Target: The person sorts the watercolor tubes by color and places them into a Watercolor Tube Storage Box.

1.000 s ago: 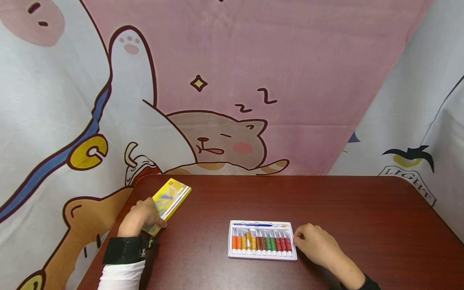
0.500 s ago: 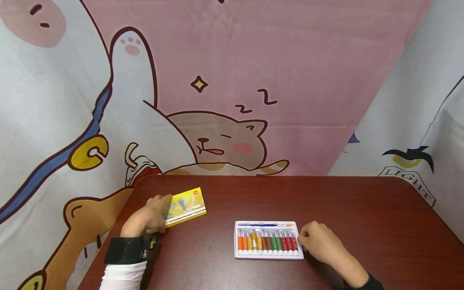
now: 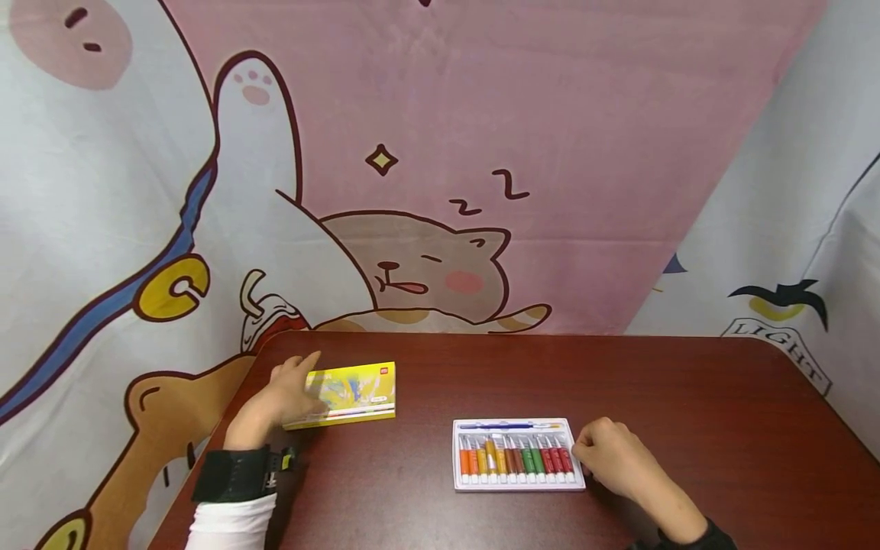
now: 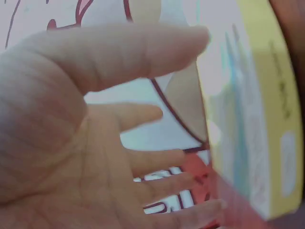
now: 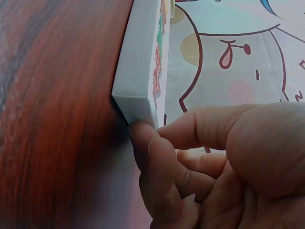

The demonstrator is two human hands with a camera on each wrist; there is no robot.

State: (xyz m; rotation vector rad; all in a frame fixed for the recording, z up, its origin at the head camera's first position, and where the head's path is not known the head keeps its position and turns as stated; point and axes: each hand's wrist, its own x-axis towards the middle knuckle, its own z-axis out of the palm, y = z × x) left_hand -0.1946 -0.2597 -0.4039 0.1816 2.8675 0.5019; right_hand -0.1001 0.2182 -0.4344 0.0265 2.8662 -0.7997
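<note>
At the left of the table, a flat yellow box point(image 3: 357, 391) with a printed cover lies nearly level with the table's back edge. My left hand point(image 3: 283, 397) is at its left end with fingers spread; in the left wrist view the thumb tip point(image 4: 200, 40) is close to the yellow box point(image 4: 281, 109), and nothing is gripped. Right of the middle, a white tray point(image 3: 519, 489) holds a row of coloured paint tubes point(image 3: 514, 460) and a blue paintbrush point(image 3: 495, 426). My right hand point(image 3: 619, 458) pinches the tray's right end; the right wrist view has thumb and forefinger at the white corner point(image 5: 133, 105).
The dark red-brown wooden table point(image 3: 385, 512) has a back edge against a cartoon-printed cloth point(image 3: 584, 153). A black band point(image 3: 230, 475) with a small device circles the left wrist.
The yellow box has turned clockwise from a slant to nearly straight and shifted right. My left hand has loosened and spread its fingers. The paint tray has slid slightly right with my right hand.
</note>
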